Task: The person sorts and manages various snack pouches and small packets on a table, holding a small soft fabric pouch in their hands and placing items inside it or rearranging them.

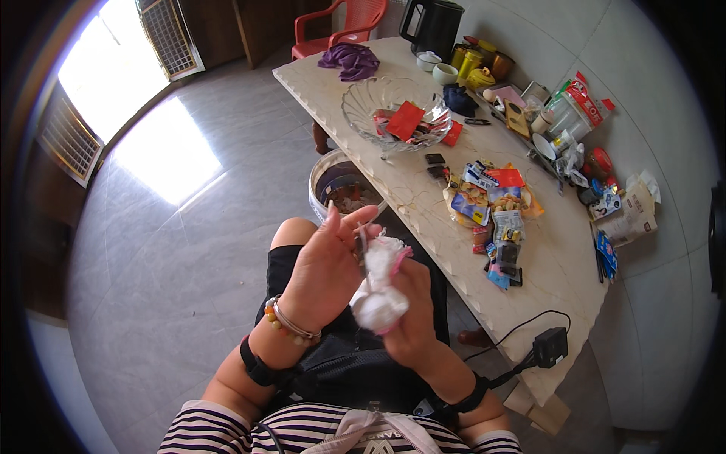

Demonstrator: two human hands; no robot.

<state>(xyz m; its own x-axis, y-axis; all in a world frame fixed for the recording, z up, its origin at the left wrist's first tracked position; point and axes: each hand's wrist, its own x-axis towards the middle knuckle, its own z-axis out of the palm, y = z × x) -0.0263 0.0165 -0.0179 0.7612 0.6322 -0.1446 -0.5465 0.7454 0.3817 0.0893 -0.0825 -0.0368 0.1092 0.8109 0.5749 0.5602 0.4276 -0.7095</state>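
A bunched white cloth (381, 306) with pink edging is gripped in my right hand (411, 315), above my lap. Part of this cloth is blurred, and its exact kind cannot be told. Just left of it is my left hand (326, 264), palm turned up and fingers spread. A thin greyish strip (363, 249) lies along the fingers of my left hand, against the cloth. Whether the left hand grips that strip is unclear.
Below my hands stands a white bucket (313, 196) with scraps inside. The stone-topped table (431, 227) on the right bears a glass bowl (363, 113), a pile of snack packets (488, 198), a black kettle (437, 25), a purple cloth (350, 59) and a cabled black box (550, 347).
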